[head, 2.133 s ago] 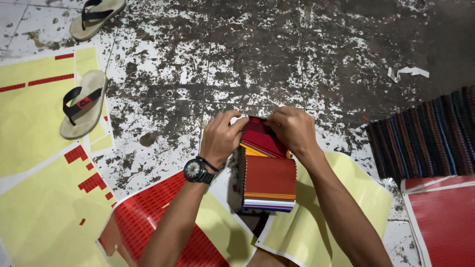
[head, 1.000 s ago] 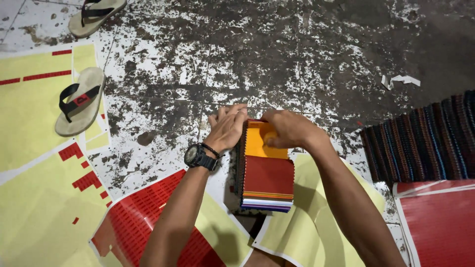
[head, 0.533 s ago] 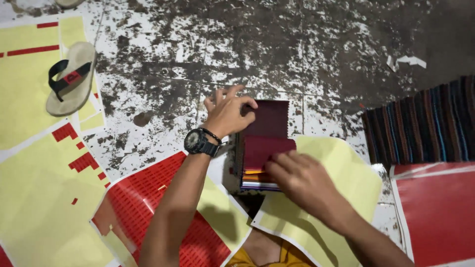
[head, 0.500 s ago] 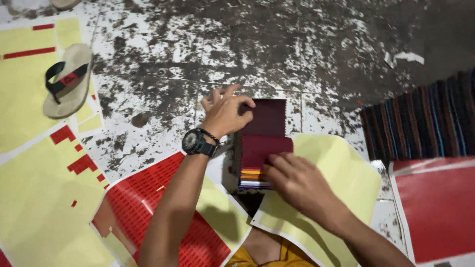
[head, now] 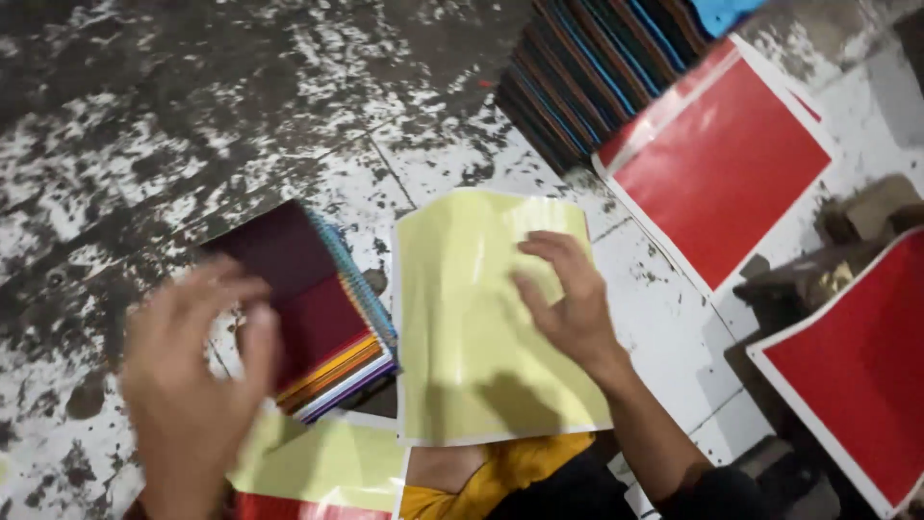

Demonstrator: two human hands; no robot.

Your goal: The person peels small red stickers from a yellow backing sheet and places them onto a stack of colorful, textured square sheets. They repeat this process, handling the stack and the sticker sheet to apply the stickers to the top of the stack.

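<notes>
A thick swatch book [head: 294, 274] with a dark maroon top leaf and many coloured page edges lies on the floor. My left hand [head: 192, 385], blurred and with fingers spread, hovers at the book's near left corner; I cannot tell if it touches it. To the right of the book lies a pale yellow sheet [head: 462, 337]. My right hand [head: 568, 299] rests flat on that sheet's right half, fingers apart and holding nothing.
A stack of dark striped cloth [head: 597, 67] lies at the top right. Two red sheets with white borders [head: 722, 164] [head: 857, 366] lie to the right. A second yellow sheet [head: 327, 457] sits below the book. The floor is a grimy, paint-spattered white tile.
The view has swung to the right. My right hand left the book and now lies on the yellow sheet. My left hand moved off the book's far edge toward its near left corner.
</notes>
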